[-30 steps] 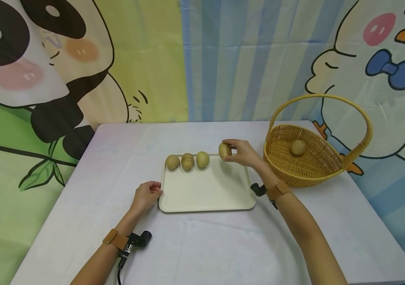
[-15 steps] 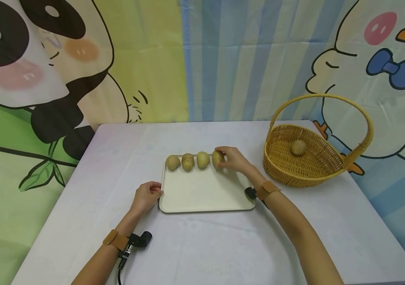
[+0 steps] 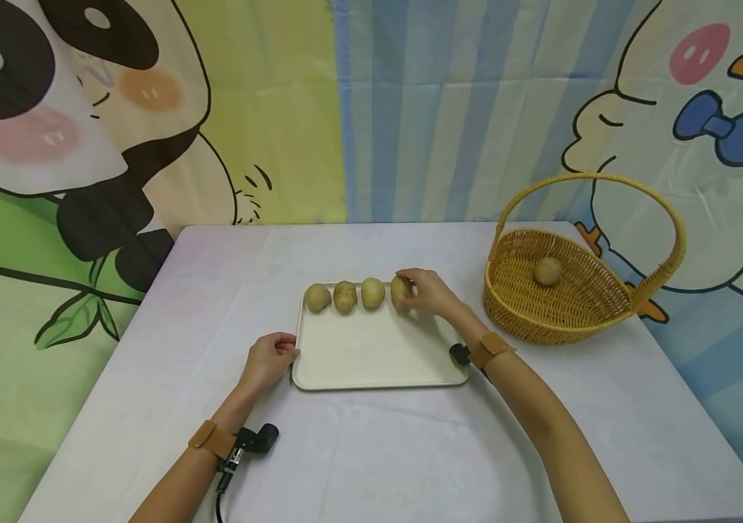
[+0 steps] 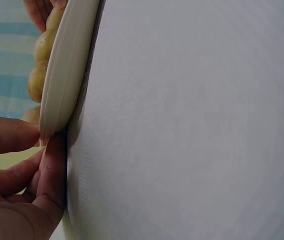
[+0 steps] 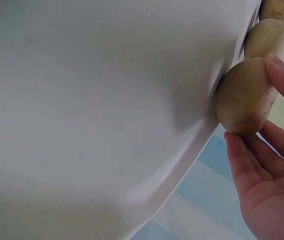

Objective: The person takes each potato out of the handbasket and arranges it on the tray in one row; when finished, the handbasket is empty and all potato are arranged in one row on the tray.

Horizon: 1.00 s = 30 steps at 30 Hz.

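My right hand [image 3: 433, 293] holds a potato [image 5: 246, 97] between thumb and fingertips, at the far edge of a cream tray [image 3: 378, 356]. To its left along that edge, three more potatoes stand in a row: a pale one [image 3: 372, 293], a browner one [image 3: 345, 298] and one near the corner [image 3: 317, 298]. At the tray's left edge, my left hand [image 3: 269, 362] pinches the rim between thumb and fingers, as the left wrist view shows. Another potato [image 3: 547, 271] lies inside the wicker basket [image 3: 561, 330] on the right.
The basket's tall handle [image 3: 675, 240] arches above it, right of the right forearm. A white-covered table [image 3: 371, 450] bears everything, and a cartoon-printed curtain [image 3: 423, 109] hangs behind it. A cable [image 3: 222, 490] trails from the left wrist camera.
My right hand has moved left and down with its potato, from above the tray to the end of the row. The left hand stays at the rim.
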Motion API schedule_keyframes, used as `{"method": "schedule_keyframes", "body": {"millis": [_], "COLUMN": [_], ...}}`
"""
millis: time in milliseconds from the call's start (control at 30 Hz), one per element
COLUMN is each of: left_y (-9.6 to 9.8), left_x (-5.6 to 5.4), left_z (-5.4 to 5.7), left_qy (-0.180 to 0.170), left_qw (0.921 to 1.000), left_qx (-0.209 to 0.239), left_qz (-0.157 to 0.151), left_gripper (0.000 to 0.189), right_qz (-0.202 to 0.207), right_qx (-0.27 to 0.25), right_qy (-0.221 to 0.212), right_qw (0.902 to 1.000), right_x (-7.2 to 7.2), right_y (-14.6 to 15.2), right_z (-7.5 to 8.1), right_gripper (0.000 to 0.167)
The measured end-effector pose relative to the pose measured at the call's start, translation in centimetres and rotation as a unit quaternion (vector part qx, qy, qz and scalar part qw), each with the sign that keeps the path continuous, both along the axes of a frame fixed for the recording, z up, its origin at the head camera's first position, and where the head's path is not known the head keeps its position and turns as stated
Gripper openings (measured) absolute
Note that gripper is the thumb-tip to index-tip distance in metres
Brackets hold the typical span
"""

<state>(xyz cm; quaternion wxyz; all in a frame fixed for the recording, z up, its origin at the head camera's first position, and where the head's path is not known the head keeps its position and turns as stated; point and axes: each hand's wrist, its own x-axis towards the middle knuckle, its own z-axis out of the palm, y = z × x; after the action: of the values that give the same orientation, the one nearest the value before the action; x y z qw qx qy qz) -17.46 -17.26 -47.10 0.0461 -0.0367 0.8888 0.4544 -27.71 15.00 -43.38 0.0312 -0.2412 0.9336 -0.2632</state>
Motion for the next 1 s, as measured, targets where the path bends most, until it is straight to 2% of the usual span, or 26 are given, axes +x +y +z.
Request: {"method": "schedule_keyframes", "body": {"millis": [167,433,600,1000], "left_y": [0.10,0.22,0.19,0.10], "left_x": [-0.05,0.09,0.06,-0.04], "left_z": [0.10,0.24,0.09,-0.07], "left_qy": [-0.003,-0.005,-0.008,-0.005], "left_qw": [1.0000,1.0000,1.0000,1.0000], "left_qx": [-0.003,-0.002,-0.001,0.000], "left_qz": [0.004,0.003,0.003,0.003], "left_gripper": [0.026,0.026,0.026,0.026], "right_qz": [-0.003,-0.013,-0.012,-0.010], "right_qx": [0.004,0.016,0.023,0.005], "right_qy": [-0.003,-0.035,-0.035,-0.036], "right_qw": [1.0000,0.9992,0.9991,0.9993], "right_x": [0.09,-0.06,-0.08,0.00], "right_y": [-0.05,-0.40,-0.45,-0.09], "right_z": [0.15,0.00,-0.15,0.32], "right_gripper": [0.067,0.069,0.071,0.073]}}
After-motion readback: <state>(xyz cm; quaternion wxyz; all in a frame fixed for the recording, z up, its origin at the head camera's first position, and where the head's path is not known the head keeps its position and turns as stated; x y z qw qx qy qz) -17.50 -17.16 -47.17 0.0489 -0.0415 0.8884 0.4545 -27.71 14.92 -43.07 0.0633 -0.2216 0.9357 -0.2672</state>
